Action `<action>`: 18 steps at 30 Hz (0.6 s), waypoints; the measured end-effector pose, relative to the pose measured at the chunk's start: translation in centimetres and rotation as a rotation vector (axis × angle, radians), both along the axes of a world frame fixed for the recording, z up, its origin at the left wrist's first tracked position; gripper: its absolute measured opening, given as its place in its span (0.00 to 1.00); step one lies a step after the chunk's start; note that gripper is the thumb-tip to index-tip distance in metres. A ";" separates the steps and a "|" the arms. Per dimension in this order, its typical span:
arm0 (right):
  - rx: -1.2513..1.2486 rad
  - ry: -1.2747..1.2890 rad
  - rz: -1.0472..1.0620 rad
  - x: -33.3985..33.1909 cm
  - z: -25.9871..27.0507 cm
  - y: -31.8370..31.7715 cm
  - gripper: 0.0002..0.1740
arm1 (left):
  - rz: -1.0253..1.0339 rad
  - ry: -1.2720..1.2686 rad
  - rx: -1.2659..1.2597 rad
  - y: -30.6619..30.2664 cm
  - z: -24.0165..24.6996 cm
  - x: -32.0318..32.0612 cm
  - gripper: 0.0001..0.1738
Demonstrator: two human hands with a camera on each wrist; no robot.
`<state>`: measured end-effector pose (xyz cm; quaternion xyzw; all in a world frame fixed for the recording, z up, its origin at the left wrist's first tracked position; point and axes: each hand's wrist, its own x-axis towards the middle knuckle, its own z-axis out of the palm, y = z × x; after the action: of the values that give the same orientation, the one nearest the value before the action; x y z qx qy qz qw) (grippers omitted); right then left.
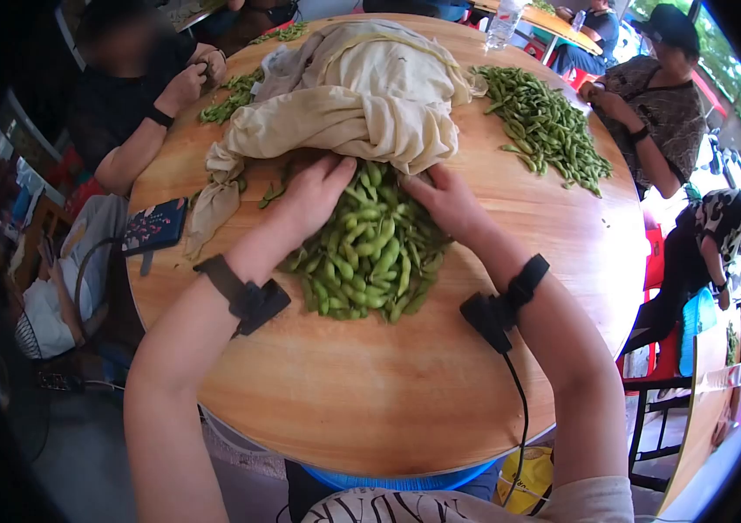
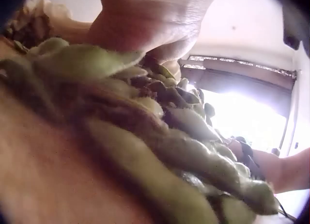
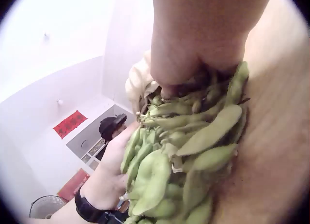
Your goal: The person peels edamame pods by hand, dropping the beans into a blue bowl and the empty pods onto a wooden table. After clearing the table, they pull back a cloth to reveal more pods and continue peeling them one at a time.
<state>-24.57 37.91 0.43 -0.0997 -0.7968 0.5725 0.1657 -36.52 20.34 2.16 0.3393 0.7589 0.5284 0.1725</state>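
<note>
A heap of green soybean pods (image 1: 370,253) lies on the round wooden table in front of me. Behind it a big beige cloth bag (image 1: 370,113) slumps, its folded mouth draping over the back of the heap. My left hand (image 1: 311,199) lies along the left side of the pods, and my right hand (image 1: 451,205) along the right side. Both reach toward the bag's mouth, with fingertips partly hidden among pods and under cloth. From the wrists, pods (image 2: 179,146) fill the space below the left palm, and more pods (image 3: 184,151) crowd under the right hand.
A larger pile of pods (image 1: 540,126) spreads at the table's right, before a seated person (image 1: 662,96). Another person (image 1: 131,96) sits at the left, by a smaller pile (image 1: 233,98). A dark floral notebook (image 1: 154,227) lies at the left edge; a clear bottle (image 1: 505,24) stands far back.
</note>
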 end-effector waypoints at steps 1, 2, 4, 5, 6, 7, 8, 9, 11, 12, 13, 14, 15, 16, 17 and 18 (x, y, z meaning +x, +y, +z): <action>0.018 -0.025 0.010 1.1 0.3 -0.4 0.23 | -0.016 0.036 -0.005 -0.5 0.1 0.9 0.25; 0.036 -0.049 0.020 2.2 0.9 -0.8 0.22 | -0.041 0.090 -0.039 -1.0 0.3 1.9 0.23; 0.052 -0.030 0.039 4.2 1.0 -1.3 0.19 | -0.103 0.127 -0.079 -2.1 0.8 3.9 0.23; 0.056 -0.051 0.058 5.3 1.0 -1.4 0.19 | -0.132 0.153 -0.092 -2.7 0.9 4.7 0.23; 0.059 -0.071 0.078 6.4 1.0 -1.5 0.19 | -0.132 0.167 -0.129 -3.4 1.1 5.8 0.24; 0.062 -0.091 0.099 7.3 1.1 -1.8 0.18 | -0.189 0.127 -0.154 -4.0 1.8 6.6 0.24; 0.062 -0.072 0.118 8.3 1.5 -2.2 0.18 | -0.231 0.171 -0.142 -4.5 1.6 6.9 0.25; 0.089 -0.110 0.156 9.2 2.1 -2.3 0.17 | -0.273 0.215 -0.127 -4.9 1.5 7.0 0.26; 0.142 -0.190 0.225 10.6 3.5 -2.0 0.17 | -0.376 0.313 -0.296 -5.9 4.8 6.8 0.28; 0.262 -0.197 0.304 10.8 4.5 -1.4 0.16 | -0.425 0.360 -0.382 -6.4 6.6 6.4 0.28; 0.346 -0.199 0.227 10.2 5.2 -0.8 0.16 | -0.306 0.317 -0.378 -6.6 7.8 5.1 0.28; 0.427 -0.203 0.149 9.3 6.0 -0.1 0.17 | -0.221 0.335 -0.452 -6.2 9.4 3.1 0.24; 0.504 -0.209 0.068 8.5 6.7 0.6 0.17 | -0.071 0.379 -0.437 -6.2 7.0 -1.1 0.26; 0.559 -0.032 0.000 7.0 6.9 1.2 0.17 | 0.172 0.634 -0.360 -5.5 6.5 -3.1 0.24; 0.614 0.150 -0.064 5.3 6.7 1.6 0.16 | 0.272 0.865 -0.326 -5.1 5.6 -5.4 0.27; 0.621 0.151 -0.045 3.7 5.9 1.8 0.16 | 0.374 1.094 -0.291 -5.1 4.4 -7.4 0.30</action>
<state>-20.87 39.74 6.37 -0.0194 -0.9165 0.3040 0.2594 -43.88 15.22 6.56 0.3957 0.8490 0.1889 -0.2948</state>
